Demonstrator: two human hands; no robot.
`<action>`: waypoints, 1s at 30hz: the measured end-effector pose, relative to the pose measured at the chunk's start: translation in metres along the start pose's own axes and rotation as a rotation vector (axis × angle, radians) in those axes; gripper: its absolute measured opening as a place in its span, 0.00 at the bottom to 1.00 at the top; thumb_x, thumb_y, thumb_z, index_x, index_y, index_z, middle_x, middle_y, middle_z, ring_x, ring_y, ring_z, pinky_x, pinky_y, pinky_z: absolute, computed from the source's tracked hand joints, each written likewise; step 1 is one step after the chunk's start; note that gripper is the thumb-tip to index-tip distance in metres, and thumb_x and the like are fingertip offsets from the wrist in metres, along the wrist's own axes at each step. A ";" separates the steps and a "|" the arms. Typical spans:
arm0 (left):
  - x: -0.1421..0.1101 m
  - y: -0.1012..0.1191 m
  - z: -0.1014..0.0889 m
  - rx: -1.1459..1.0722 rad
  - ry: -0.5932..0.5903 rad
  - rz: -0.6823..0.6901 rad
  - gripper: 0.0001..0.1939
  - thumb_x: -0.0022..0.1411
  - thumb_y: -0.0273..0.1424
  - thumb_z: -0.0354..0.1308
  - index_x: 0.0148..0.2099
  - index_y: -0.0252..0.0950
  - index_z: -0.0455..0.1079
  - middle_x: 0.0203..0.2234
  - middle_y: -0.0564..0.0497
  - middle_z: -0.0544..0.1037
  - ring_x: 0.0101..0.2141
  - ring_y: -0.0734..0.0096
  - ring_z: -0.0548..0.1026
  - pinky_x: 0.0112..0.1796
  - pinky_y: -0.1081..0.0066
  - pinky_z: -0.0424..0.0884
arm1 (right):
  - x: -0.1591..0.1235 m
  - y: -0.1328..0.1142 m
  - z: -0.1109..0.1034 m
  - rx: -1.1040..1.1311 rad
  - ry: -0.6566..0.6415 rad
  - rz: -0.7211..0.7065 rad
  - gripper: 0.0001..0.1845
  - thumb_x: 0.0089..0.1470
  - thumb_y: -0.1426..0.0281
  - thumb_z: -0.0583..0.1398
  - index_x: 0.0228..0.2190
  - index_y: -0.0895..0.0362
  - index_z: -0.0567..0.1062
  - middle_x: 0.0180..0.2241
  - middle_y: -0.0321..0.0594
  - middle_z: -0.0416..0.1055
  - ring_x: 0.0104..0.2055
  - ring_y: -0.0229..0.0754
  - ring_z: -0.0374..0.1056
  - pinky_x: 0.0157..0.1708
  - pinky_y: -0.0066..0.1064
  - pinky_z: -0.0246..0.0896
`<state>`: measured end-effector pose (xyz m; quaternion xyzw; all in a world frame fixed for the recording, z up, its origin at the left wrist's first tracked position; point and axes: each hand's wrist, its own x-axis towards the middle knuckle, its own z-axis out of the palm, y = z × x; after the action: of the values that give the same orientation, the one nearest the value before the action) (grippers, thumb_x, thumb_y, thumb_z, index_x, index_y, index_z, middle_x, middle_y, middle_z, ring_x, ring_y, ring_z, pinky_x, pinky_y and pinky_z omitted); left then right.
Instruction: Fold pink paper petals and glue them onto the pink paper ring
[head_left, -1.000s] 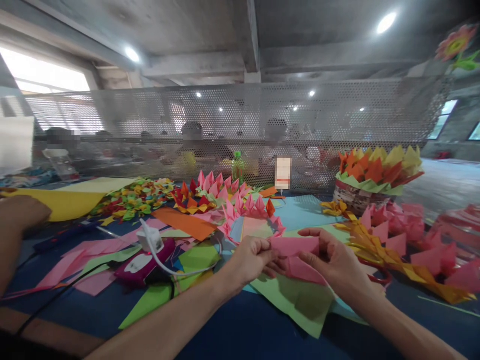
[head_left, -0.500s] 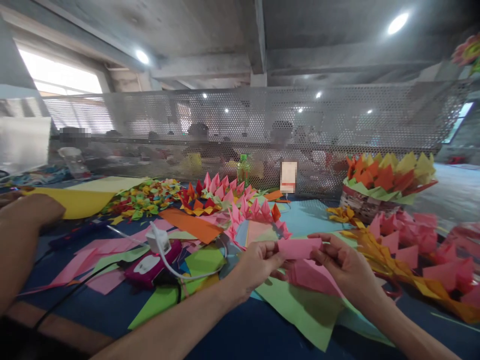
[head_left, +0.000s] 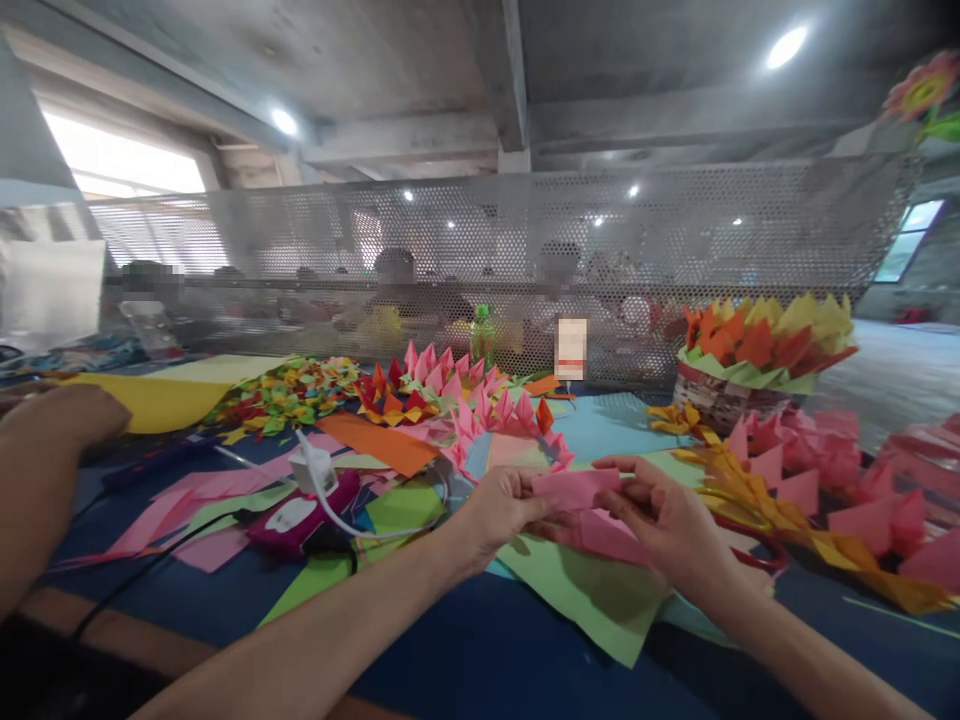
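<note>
A small rectangle of pink paper is held up between my two hands over the table. My left hand pinches its left end, and my right hand grips its right end. Beneath the hands lies more pink paper, on top of a light green sheet. Just behind them stands a ring of folded pink paper points. Close to my right wrist are red-handled scissors, partly hidden by the hand.
A purple power strip with a white charger and cable sits to the left. On the right are folded pink pieces and a pot of orange and yellow points. At far left, another person's hand touches yellow paper.
The pink paper and both my hands have shifted slightly left in view, and the paper's tilt has changed a little. More of the scissors shows beside my right hand.
</note>
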<state>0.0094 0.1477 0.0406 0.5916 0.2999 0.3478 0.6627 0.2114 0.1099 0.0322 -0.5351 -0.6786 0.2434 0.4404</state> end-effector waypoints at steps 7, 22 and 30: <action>0.000 0.003 0.001 -0.014 0.064 -0.013 0.23 0.41 0.41 0.72 0.36 0.29 0.78 0.31 0.41 0.82 0.32 0.63 0.80 0.31 0.74 0.72 | 0.004 0.006 -0.001 0.004 0.056 -0.014 0.23 0.52 0.55 0.62 0.44 0.56 0.67 0.27 0.36 0.75 0.28 0.42 0.68 0.32 0.32 0.61; -0.001 0.006 -0.002 -0.250 -0.007 -0.052 0.26 0.56 0.46 0.62 0.45 0.27 0.75 0.39 0.37 0.80 0.37 0.62 0.80 0.36 0.70 0.75 | 0.004 0.005 -0.006 -0.069 0.106 -0.112 0.14 0.58 0.63 0.56 0.45 0.55 0.66 0.30 0.38 0.76 0.34 0.43 0.73 0.38 0.34 0.65; -0.003 0.010 0.000 -0.437 -0.088 -0.181 0.21 0.66 0.40 0.51 0.48 0.26 0.72 0.40 0.36 0.79 0.34 0.60 0.80 0.39 0.63 0.75 | 0.001 0.000 -0.005 -0.215 0.128 -0.156 0.13 0.60 0.65 0.53 0.47 0.53 0.66 0.32 0.38 0.76 0.35 0.43 0.73 0.36 0.33 0.63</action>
<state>0.0062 0.1460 0.0507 0.4193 0.2400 0.3176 0.8159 0.2161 0.1097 0.0349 -0.5394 -0.7107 0.0997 0.4404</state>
